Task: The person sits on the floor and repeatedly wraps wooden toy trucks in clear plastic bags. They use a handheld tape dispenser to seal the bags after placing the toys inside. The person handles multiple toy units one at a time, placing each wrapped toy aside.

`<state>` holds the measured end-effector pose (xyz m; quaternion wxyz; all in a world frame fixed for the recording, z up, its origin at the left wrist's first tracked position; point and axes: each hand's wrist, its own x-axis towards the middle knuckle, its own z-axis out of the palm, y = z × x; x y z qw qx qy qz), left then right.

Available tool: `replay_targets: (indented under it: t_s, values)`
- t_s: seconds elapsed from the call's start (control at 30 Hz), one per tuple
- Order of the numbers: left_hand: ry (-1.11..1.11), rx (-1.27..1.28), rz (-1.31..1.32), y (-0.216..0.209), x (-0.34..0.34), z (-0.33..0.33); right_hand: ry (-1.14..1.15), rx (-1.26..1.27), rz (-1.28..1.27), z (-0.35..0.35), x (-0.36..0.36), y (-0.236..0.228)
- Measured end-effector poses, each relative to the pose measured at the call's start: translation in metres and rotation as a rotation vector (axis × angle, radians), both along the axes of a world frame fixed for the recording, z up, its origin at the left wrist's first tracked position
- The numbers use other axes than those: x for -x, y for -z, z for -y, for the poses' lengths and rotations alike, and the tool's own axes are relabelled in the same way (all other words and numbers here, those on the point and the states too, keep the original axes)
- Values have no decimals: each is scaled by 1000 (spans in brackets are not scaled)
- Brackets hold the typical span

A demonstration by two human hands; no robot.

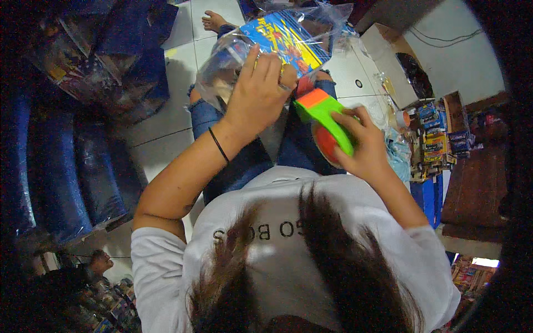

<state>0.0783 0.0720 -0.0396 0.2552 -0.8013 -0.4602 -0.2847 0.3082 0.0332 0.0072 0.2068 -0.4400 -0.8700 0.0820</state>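
Dark hair is hanging over a white shirt, nearest the camera. Beyond it, the hands are working apart above jeans. The left hand is resting on a clear bag, its fingers lying over the near edge of a blue and yellow card inside; whether they are pinching the plastic, I cannot tell. The bag is lying under and beyond that hand, ahead of the right one. The right hand is gripping a green tape dispenser, whose orange end is pointing toward the bag's near right corner; whether they are touching is unclear. A bare foot is showing beyond, on the tiled floor.
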Motion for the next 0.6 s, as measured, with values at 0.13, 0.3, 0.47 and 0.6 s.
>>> replay_targets:
  t_s: [0.13, 0.3, 0.47, 0.6]
  values:
    - [-223, -80, -676, 15, -18, 2, -83, 391, 290, -23, 21, 34]
    - [-252, 221, -1190, 51, -33, -13, 127, -18, -357, -64, -76, 87]
    - [453, 485, -43, -3, -26, -9, 1011, 329, -956, -121, -187, 243]
    - [-30, 524, 112, -70, 9, -60, 1025, 283, -819, -126, -206, 342]
